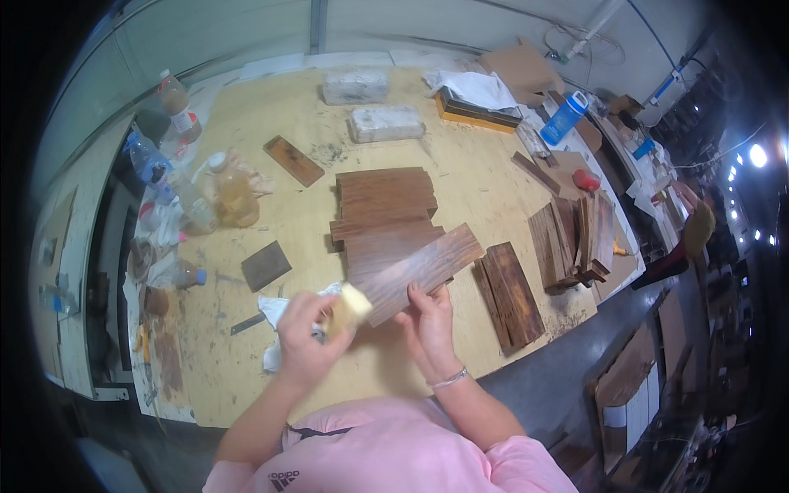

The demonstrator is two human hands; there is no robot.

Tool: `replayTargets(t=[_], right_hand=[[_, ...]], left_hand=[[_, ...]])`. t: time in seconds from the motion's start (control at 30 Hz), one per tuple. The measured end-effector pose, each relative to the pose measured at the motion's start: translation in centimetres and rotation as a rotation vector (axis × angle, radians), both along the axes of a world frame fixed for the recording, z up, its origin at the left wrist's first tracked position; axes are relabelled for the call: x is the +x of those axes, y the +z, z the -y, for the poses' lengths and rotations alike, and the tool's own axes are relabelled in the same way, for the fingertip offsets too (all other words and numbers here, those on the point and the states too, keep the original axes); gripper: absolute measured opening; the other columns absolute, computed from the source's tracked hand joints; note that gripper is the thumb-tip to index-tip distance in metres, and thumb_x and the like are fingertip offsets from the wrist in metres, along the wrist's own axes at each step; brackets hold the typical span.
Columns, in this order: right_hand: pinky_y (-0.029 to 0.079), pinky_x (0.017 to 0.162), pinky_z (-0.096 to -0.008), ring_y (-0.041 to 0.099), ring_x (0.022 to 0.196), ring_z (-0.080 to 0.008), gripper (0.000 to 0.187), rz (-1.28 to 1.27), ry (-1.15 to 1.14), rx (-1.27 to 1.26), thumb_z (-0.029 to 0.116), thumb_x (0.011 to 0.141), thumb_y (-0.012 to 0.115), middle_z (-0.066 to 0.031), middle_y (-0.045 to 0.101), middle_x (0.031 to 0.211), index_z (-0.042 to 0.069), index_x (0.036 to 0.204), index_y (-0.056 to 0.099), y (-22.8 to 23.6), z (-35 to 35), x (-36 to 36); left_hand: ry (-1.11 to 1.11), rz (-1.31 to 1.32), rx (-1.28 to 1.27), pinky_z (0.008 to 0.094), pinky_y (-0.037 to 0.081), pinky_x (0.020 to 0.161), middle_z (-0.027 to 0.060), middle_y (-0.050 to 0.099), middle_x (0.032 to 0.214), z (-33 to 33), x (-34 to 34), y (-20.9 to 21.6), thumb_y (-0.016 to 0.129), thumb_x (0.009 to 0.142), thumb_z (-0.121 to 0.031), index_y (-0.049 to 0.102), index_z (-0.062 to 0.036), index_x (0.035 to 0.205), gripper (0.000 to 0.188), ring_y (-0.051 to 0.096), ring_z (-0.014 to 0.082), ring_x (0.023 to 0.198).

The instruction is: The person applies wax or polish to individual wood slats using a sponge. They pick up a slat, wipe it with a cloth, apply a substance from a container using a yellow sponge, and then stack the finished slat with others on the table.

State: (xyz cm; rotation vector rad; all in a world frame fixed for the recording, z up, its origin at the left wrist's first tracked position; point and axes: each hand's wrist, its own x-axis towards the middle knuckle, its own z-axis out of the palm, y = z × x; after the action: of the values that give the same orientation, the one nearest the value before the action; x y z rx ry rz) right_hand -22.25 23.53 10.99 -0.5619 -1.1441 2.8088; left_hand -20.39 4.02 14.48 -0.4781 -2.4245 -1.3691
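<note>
My right hand [431,327] grips the lower edge of a reddish-brown wooden board [440,264], thumb on its face. The board is held tilted, its far end up to the right. My left hand [307,335] closes round a pale yellow block [354,302], smeared by motion; I cannot tell if it is sponge or another material. The block is close to the board's near left end; whether they touch is unclear. Beyond the held board, a stack of brown boards [385,197] lies on the table. White cloth or paper [272,309] shows beside my left hand.
Dark brown boards [511,297] lie at the right, near more upright wood pieces [567,238]. Bottles [236,193] crowd the left side. Two wrapped blocks [386,123] sit at the back. A dark square sheet [266,265] and a small board [293,161] lie on the pale tabletop [308,218].
</note>
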Motion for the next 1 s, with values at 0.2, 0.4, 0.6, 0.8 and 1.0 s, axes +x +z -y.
replayTargets(t=[0.2,0.4,0.6,0.8,1.0], right_hand=[[0.052,0.098,-0.0506,0.058,0.118,-0.0307,0.031,0.054,0.056,-0.290,0.009,0.101,0.048,-0.0167,0.053,0.131,0.001,0.131,0.041,-0.7,-0.1,-0.2],[0.046,0.104,-0.0451,0.057,0.117,-0.0297,0.026,0.129,0.053,-0.511,0.011,0.101,0.048,-0.0154,0.062,0.121,-0.002,0.122,0.054,-1.5,-1.1,-0.1],[0.049,0.065,-0.0332,0.055,0.071,-0.0213,0.036,0.196,0.275,-0.531,0.028,0.100,0.045,-0.0098,0.062,0.086,-0.003,0.115,0.057,-1.9,-1.1,0.0],[0.044,0.049,-0.0312,0.050,0.057,-0.0191,0.041,0.255,0.429,-0.462,0.037,0.101,0.043,-0.0094,0.059,0.078,-0.001,0.113,0.055,-0.6,1.5,0.4],[0.047,0.044,-0.0324,0.057,0.064,-0.0197,0.041,0.155,0.721,-0.669,0.042,0.103,0.038,-0.0086,0.060,0.088,0.008,0.112,0.058,-3.0,2.1,2.4]], left_hand=[[-0.270,-0.143,-0.088,0.0349,0.051,0.063,0.0104,0.062,0.085,-0.6,2.3,-0.4,0.078,0.057,-0.004,0.067,-0.0042,0.099,0.043,0.061,0.0258,0.073],[-0.094,-0.061,0.063,0.0309,0.050,0.061,0.0100,0.061,0.083,0.8,2.0,1.2,0.080,0.060,0.000,0.067,0.0002,0.099,0.042,0.061,0.0219,0.070],[-0.092,-0.051,0.120,0.0314,0.052,0.063,0.0109,0.061,0.084,0.8,1.5,1.8,0.080,0.059,0.002,0.067,0.0013,0.101,0.044,0.061,0.0224,0.072],[-0.316,-0.157,0.092,0.0345,0.053,0.065,0.0110,0.061,0.085,-2.6,2.3,2.6,0.078,0.063,-0.010,0.067,-0.0010,0.097,0.036,0.061,0.0262,0.072],[-0.009,0.004,0.041,0.0314,0.046,0.061,0.0093,0.059,0.077,-1.2,-1.8,0.4,0.075,0.063,-0.004,0.066,-0.0011,0.094,0.032,0.056,0.0213,0.067]])
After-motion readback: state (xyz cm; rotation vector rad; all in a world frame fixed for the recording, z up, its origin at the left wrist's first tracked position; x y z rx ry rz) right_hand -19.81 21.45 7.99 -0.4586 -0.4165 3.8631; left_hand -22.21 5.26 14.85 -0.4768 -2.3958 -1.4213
